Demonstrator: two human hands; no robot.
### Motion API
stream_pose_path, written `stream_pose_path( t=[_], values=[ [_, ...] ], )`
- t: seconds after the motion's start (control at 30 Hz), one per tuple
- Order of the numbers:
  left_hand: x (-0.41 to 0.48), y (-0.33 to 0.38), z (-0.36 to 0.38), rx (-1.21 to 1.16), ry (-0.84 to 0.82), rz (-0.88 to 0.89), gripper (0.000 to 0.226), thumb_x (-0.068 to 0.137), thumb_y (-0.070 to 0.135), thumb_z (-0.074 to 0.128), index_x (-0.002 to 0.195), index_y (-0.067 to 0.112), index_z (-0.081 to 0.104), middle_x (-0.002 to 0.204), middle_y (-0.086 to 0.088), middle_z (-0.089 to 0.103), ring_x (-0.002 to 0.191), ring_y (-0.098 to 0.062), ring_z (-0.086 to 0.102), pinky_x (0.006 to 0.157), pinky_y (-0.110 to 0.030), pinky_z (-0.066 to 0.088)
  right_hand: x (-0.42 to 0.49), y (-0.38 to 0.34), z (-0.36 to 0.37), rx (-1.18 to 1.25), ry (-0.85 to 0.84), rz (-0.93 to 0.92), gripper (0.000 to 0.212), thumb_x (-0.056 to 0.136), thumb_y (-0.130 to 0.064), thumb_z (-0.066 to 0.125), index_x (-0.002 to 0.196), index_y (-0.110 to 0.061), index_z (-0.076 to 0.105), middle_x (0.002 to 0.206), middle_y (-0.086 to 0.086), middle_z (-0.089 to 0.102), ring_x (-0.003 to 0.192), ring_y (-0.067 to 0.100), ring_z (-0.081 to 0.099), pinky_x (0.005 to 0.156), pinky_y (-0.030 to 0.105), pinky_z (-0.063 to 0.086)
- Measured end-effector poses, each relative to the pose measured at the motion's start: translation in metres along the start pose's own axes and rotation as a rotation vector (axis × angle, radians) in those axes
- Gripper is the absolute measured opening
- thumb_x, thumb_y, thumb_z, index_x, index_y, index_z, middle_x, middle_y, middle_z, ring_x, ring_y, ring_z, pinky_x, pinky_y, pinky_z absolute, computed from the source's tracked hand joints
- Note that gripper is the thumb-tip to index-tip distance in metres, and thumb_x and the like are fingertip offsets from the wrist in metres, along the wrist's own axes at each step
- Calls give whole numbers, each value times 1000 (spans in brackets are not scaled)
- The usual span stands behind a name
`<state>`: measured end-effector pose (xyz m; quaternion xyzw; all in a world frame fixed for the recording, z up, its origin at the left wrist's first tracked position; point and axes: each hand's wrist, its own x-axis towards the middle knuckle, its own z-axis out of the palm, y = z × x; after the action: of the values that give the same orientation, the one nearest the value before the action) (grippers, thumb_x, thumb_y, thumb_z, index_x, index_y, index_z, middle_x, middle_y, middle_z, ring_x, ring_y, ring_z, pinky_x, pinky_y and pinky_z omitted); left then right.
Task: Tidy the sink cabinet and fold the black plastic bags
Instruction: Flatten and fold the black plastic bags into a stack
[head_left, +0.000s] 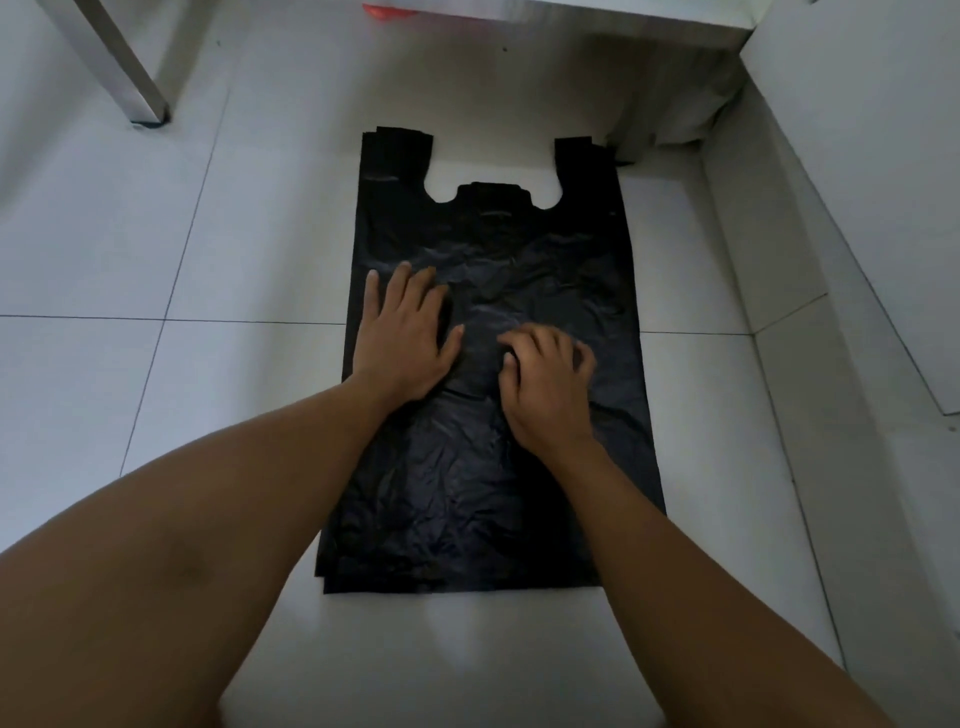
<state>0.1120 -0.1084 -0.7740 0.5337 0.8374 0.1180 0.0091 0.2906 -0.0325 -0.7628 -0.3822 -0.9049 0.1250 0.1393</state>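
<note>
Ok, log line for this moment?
left hand: flat on black plastic bags | right hand: fingers curled, grip unclear | bags unfolded on floor

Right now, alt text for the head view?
Black plastic bags lie stacked flat on a white tiled floor, handles away. The left hand presses flat on them; the right hand rests there, fingers curled.

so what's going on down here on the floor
A person is working on a flat stack of black plastic bags laid out on the white tiled floor, with the handles pointing away from them. The left hand presses flat on the plastic with straight fingers. The right hand sits beside it with fingers curled and tips on the bags; whether it pinches a layer is unclear. No fold has been made yet.
</note>
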Motion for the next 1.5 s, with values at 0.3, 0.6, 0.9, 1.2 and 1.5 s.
stream_pose_path(
  t=[0.3,0.6,0.9,1.2,1.5],
  values=[
    [6,-7,22,-30,-60,-40,76,92,73,32,148,23,38,157,-1,34,151,-27,19,122,-58,9,99,46,26,-57,-177,-166,32,103,-33,36,130,-26,53,136,1,48,126,24,41,107,49,27],
    [7,-5,23,-56,-35,-57,88,83,83,41,146,21,40,156,0,34,152,-26,16,122,-59,8,149,170,-35,-122,-104,299,41,102,-34,34,140,-23,44,147,8,39,135,33,32,109,63,23],
    [10,-4,13,-106,-143,-96,105,75,94,23,154,25,27,162,2,23,154,-21,7,124,-54,1,146,82,-28,-137,-396,75,39,102,-31,36,138,-24,50,146,4,42,131,27,41,109,54,25],
    [57,-19,-33,-596,-411,-378,86,72,90,46,132,30,62,138,4,60,127,-22,54,113,-52,37,167,77,-49,-84,-664,161,49,99,-29,44,147,-30,42,160,3,25,144,31,28,117,60,16],
    [172,-65,-66,-353,-216,-320,53,92,38,68,138,15,56,134,-9,64,123,-28,59,107,-41,45,240,78,-60,-70,-175,63,34,97,-20,51,130,-22,60,137,7,56,124,29,52,105,46,40]
  ],
)
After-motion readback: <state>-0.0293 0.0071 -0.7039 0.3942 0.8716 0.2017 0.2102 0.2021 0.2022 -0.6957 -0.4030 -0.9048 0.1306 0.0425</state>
